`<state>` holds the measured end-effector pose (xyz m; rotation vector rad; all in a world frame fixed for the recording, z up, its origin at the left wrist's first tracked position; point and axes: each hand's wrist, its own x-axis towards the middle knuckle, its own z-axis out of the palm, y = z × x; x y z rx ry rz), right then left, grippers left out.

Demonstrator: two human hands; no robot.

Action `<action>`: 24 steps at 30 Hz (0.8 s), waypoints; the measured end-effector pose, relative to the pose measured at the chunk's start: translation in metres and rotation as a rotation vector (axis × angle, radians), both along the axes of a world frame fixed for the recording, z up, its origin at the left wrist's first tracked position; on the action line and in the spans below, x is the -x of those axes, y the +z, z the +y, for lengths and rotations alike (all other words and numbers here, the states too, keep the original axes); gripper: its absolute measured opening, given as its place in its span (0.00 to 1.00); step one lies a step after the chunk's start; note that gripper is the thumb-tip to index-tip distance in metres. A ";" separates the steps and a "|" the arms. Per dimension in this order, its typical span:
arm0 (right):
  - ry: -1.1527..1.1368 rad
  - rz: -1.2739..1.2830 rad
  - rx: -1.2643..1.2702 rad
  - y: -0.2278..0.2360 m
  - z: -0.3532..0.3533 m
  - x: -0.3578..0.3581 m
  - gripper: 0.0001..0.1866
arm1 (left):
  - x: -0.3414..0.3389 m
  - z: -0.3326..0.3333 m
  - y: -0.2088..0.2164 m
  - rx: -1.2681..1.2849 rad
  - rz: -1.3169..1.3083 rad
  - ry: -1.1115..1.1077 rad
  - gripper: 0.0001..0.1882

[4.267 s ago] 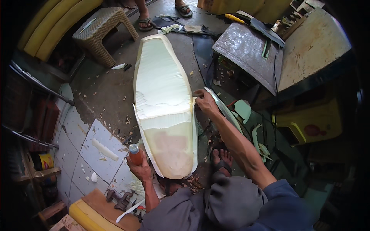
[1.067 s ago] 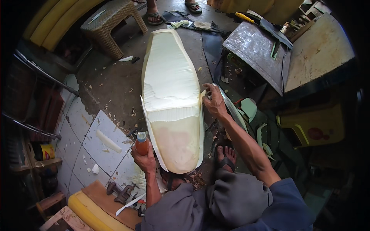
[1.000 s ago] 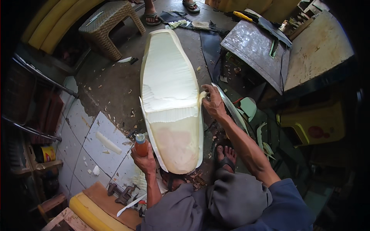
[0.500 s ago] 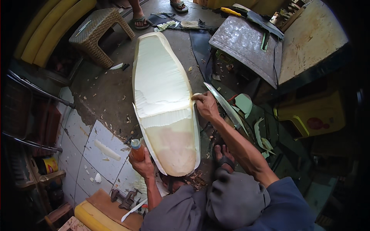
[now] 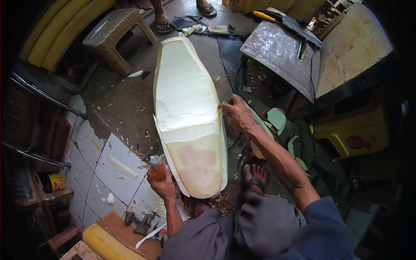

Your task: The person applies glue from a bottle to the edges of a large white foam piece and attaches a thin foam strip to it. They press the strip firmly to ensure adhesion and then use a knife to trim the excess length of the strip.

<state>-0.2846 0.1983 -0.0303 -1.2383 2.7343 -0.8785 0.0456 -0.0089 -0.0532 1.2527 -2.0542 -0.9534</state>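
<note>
A long cream foam seat pad [image 5: 187,86] lies lengthwise in front of me, with a torn-looking step across its middle and paler strips along its lower sides. Wrapped in my left hand [image 5: 164,185] is a small bottle of orange-brown liquid [image 5: 157,171] with a pale top, held upright beside the pad's lower left edge. My right hand [image 5: 237,113] is closed, with its fingertips close to the pad's right edge. Whatever they pinch, if anything, is too small to make out. A long pale curved strip [image 5: 264,130] lies partly hidden behind that hand and forearm.
A woven-pattern stool [image 5: 113,37] stands at the far left, near another person's sandalled feet [image 5: 163,25]. At the right is a scuffed low table [image 5: 281,50] with a yellow-handled tool [image 5: 264,16]. Foam scraps [image 5: 122,167] and a metal clamp [image 5: 141,222] lie at the left.
My right hand has lifted slightly away from the pad's edge and turned, covering the curved strip's upper end. The left hand still holds the bottle. The whole view has shifted slightly.
</note>
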 end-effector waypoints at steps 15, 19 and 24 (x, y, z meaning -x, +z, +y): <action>0.030 -0.144 -0.024 0.008 0.031 -0.023 0.19 | 0.003 0.000 0.002 0.033 -0.011 0.002 0.28; -0.090 -0.319 0.113 0.035 0.015 -0.054 0.18 | 0.002 0.001 -0.003 0.000 0.026 0.049 0.28; 0.277 -0.658 0.231 0.068 -0.042 -0.106 0.23 | 0.003 0.001 0.001 0.058 -0.037 0.041 0.26</action>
